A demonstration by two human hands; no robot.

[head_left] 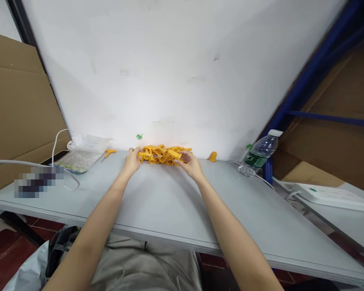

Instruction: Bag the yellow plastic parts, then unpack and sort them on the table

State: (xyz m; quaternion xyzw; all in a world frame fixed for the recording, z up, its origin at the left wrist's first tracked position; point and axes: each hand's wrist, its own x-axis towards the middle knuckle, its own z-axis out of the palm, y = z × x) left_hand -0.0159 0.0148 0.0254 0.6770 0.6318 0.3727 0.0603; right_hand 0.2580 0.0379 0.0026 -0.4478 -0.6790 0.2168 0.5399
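Bright, even, cool light; source out of view; wall behind hands brightest low down, greyer toward top right; soft-edged shadow on counter beside right forearm; small glints on plastic bag left of hands, bottle right of them; blue rack farther right dim; floor below counter dark; wide-angle stretch slants both sides outward; pixelated patch left of hands; yellow pieces between hands slightly soft
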